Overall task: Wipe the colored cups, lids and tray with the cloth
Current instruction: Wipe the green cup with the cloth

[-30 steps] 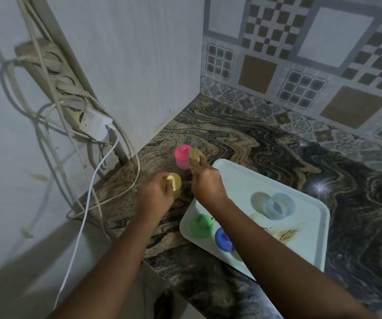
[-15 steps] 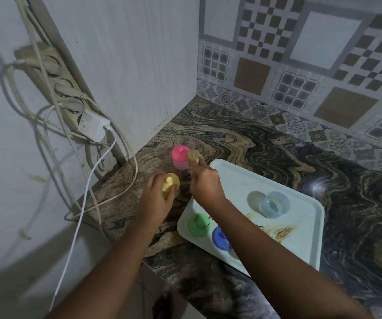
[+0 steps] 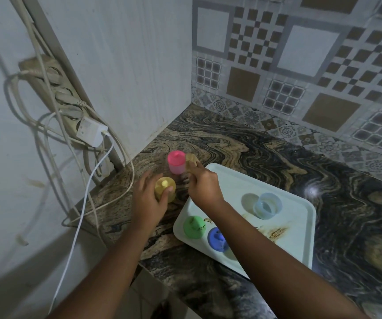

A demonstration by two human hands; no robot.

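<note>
We see the left hand curled round the yellow cup, thumb lying over its yellow lid. The cup stands on the marbled desk, just off the tray's 9 o'clock edge. The right hand is closed on a small tan cloth, pinching it at the fingertips. It holds the cloth against the 3 o'clock side of the pink cup. That cup stands upright with its lid on, at 12 o'clock from the yellow one and just beyond the tray's far-left corner.

The pale tray lies on the desk at 3 o'clock from both hands. The right forearm crosses its near-left part. On the tray, the green cup sits at the near-left corner. The blue cup is just beside it at 4 o'clock and partly hidden by the forearm. A clear light-blue cup stands open, without a lid, toward the tray's middle, well apart from the other two. Brown smears mark the tray floor at 5 o'clock from the clear cup.

At 9 o'clock, a power strip hangs on the wall with a white charger plugged in. A white cable drops from it past the desk's edge.
</note>
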